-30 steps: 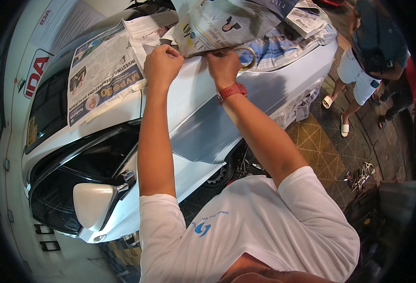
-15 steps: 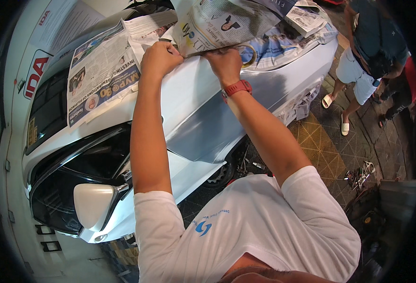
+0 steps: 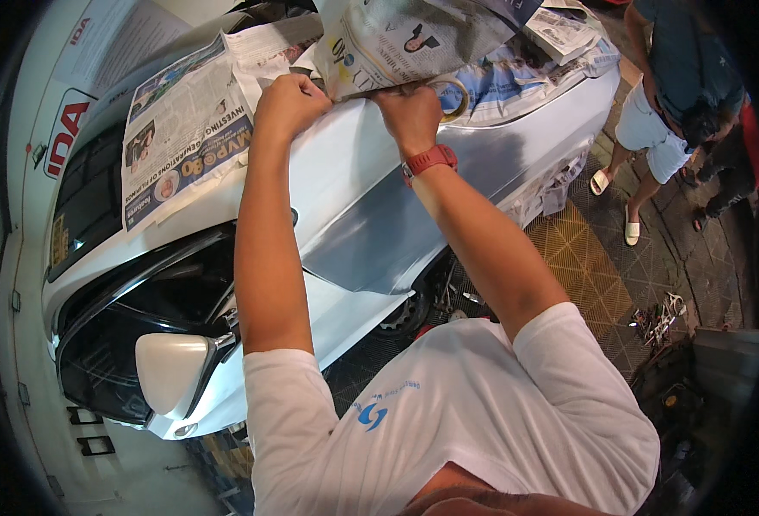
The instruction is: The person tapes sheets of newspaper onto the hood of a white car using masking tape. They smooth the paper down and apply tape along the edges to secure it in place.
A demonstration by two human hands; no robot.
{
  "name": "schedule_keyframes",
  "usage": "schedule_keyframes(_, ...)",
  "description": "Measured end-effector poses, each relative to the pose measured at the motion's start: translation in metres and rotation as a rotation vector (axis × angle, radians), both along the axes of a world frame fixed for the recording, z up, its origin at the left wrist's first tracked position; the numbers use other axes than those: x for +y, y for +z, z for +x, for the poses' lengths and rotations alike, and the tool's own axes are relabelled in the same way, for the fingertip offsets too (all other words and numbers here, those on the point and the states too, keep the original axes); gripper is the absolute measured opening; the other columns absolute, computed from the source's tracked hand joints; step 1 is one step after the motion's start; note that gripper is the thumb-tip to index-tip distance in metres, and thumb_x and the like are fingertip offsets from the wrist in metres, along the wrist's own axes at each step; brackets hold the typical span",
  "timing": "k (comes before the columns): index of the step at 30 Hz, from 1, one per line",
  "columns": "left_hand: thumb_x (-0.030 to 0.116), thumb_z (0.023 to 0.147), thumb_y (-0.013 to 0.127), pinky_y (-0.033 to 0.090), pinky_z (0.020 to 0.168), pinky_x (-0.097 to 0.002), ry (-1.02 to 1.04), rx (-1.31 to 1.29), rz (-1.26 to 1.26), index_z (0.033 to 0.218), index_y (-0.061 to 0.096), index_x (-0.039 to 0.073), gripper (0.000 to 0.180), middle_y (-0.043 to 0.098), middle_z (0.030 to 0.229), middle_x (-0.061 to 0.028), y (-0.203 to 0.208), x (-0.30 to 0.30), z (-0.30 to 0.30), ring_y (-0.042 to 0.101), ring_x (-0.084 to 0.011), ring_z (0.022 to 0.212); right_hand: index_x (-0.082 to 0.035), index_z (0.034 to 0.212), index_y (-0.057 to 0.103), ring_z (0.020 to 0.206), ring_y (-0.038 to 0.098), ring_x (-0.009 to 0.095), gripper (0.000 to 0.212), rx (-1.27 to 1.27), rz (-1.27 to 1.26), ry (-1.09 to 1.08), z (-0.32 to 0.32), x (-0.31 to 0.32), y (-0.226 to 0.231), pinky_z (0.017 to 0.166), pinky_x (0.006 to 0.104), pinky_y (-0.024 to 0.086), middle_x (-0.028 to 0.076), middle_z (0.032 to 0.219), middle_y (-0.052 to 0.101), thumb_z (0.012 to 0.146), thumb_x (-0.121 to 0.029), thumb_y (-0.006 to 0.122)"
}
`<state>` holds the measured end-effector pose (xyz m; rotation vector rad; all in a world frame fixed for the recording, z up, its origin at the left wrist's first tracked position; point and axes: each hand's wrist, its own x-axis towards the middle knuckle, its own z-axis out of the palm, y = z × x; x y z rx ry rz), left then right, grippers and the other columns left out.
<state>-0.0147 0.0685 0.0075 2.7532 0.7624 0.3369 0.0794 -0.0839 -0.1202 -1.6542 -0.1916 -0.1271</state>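
A loose newspaper sheet [image 3: 405,47] stands raised over the white car's hood [image 3: 345,155]. My left hand [image 3: 295,105] is closed, its fingertips pinched at the lower left corner of that sheet. Along the sheet's bottom edge, my right hand [image 3: 410,113], below a red wristwatch [image 3: 431,162], has its fingers curled; the paper hides their tips, so what they grip does not show. Close beside the right hand, a roll of masking tape [image 3: 454,99] rests against other newspaper [image 3: 504,86] covering the car's front.
More newspaper [image 3: 194,129] covers part of the windshield. A grey patch [image 3: 371,232] marks the fender, and the side mirror [image 3: 173,371] juts out at left. A person in white shorts [image 3: 651,125] stands at right, near cables [image 3: 659,318] on the tiled floor.
The raised newspaper sheet has shifted slightly and its folds differ. Both my hands stay nearly in place. The person at right has moved a little.
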Motion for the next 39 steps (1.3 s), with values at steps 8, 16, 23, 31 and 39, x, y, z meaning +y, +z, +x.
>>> schedule_keyframes(8, 0.022, 0.075, 0.095, 0.058, 0.074, -0.0326, 0.0, 0.103, -0.136, 0.092, 0.079, 0.004, 0.029, 0.079, 0.083, -0.0112, 0.009, 0.013, -0.004, 0.074, -0.0185, 0.076, -0.006, 0.093, 0.087, 0.093, 0.078, 0.046, 0.032, -0.032, 0.036, -0.047, -0.015, -0.001, 0.011, 0.088, 0.0513, 0.06, 0.021, 0.095, 0.082, 0.077, -0.034, 0.089)
schedule_keyframes(16, 0.012, 0.088, 0.077, 0.059, 0.087, -0.0453, -0.191, -0.231, 0.34, 0.11, 0.08, 0.01, 0.022, 0.08, 0.103, -0.0117, -0.011, -0.029, -0.041, 0.074, -0.0336, 0.091, -0.007, 0.098, 0.086, 0.092, 0.077, 0.042, 0.027, -0.115, 0.12, -0.034, -0.024, -0.008, 0.002, 0.092, 0.0502, 0.055, 0.02, 0.095, 0.082, 0.085, -0.03, 0.081)
schedule_keyframes(23, 0.002, 0.096, 0.06, 0.049, 0.104, -0.0482, -0.34, -0.323, 0.42, 0.129, 0.081, 0.012, 0.04, 0.071, 0.123, -0.009, -0.049, -0.056, -0.065, 0.063, -0.0343, 0.118, -0.017, 0.115, 0.087, 0.117, 0.064, 0.044, 0.032, -0.211, 0.08, 0.234, -0.022, -0.023, -0.016, 0.112, 0.0599, 0.04, 0.023, 0.109, 0.077, 0.099, -0.03, 0.062)
schedule_keyframes(31, 0.013, 0.104, 0.061, 0.044, 0.108, -0.0497, -0.18, -0.2, 0.505, 0.133, 0.08, 0.016, 0.034, 0.068, 0.134, -0.0087, -0.049, -0.072, -0.053, 0.06, -0.0335, 0.127, -0.02, 0.123, 0.085, 0.123, 0.058, 0.053, 0.035, -0.272, -0.17, 0.184, -0.03, -0.033, -0.006, 0.114, 0.0717, 0.034, 0.025, 0.11, 0.076, 0.1, -0.03, 0.06)
schedule_keyframes(39, 0.013, 0.106, 0.06, 0.04, 0.117, -0.0506, -0.157, -0.232, 0.646, 0.142, 0.075, 0.012, 0.039, 0.07, 0.143, -0.01, -0.064, -0.08, -0.059, 0.059, -0.0338, 0.134, -0.016, 0.14, 0.071, 0.116, 0.063, 0.049, 0.039, -0.409, -0.23, 0.204, -0.032, -0.05, -0.009, 0.108, 0.0668, 0.038, 0.026, 0.119, 0.071, 0.103, -0.024, 0.061)
